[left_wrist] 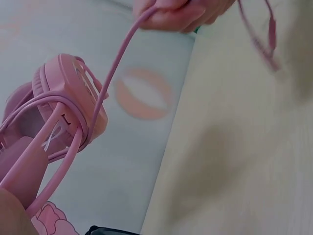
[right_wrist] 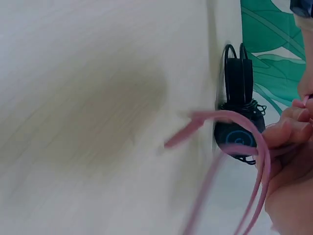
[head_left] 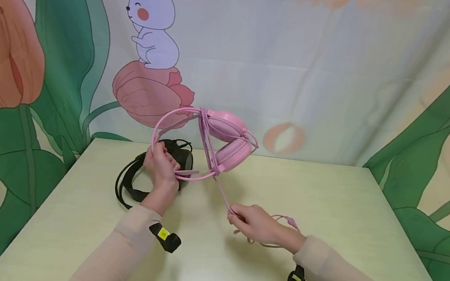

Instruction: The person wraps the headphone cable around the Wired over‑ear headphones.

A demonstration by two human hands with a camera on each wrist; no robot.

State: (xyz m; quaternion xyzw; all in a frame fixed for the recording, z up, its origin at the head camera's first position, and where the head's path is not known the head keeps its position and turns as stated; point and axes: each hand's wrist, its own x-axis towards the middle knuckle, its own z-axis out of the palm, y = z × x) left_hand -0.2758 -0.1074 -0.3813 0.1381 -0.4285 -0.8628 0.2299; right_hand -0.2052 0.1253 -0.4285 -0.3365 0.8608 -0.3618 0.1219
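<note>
My left hand (head_left: 162,166) grips the headband of pink headphones (head_left: 230,127), holding them up above the table with the ear cups pointing right. Several turns of pink cable (head_left: 207,143) wrap around the headband beside the cups. From there the cable runs taut down to my right hand (head_left: 257,226), whose curled fingers hold it. A loose loop and the cable's plug end (right_wrist: 183,133) dangle from the right hand. In the left wrist view an ear cup (left_wrist: 73,93) with an "L" mark shows, cable looped around its base.
Black headphones (head_left: 129,181) with their own cable lie on the table (head_left: 324,194) at the back left, partly behind my left hand. A printed curtain (head_left: 257,49) with a rabbit and flowers hangs right behind the table's far edge.
</note>
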